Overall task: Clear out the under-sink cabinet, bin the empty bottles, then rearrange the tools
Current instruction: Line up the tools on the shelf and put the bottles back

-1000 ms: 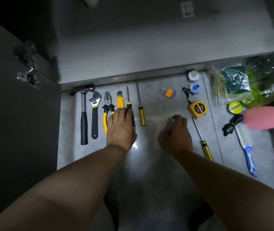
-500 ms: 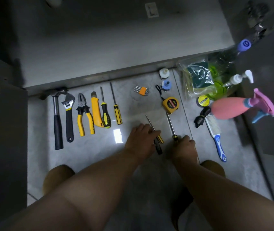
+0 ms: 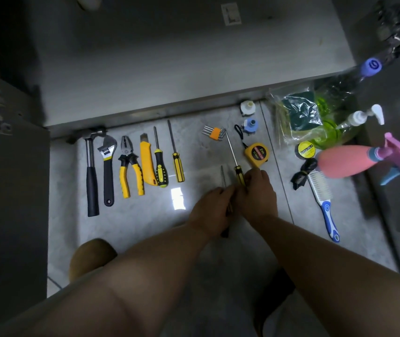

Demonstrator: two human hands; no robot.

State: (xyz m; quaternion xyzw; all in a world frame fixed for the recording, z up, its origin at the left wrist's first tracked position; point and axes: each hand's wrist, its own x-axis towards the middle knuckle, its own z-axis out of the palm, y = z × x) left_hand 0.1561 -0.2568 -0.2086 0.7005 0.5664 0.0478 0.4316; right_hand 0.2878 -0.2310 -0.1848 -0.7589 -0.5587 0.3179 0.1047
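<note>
Both arms are bare from the wrists down to the lower edge of the view. The left forearm [image 3: 126, 276] looks very broad because it is close to the wide lens, and the right forearm [image 3: 320, 256] looks slimmer. The left hand [image 3: 212, 210] and the right hand [image 3: 257, 193] are bare too. Under the left forearm a rounded shape [image 3: 92, 256] shows; in this dim light I cannot tell if it is a knee or footwear. Under the right forearm is a dark patch [image 3: 276, 293], perhaps clothing or only shadow.
</note>
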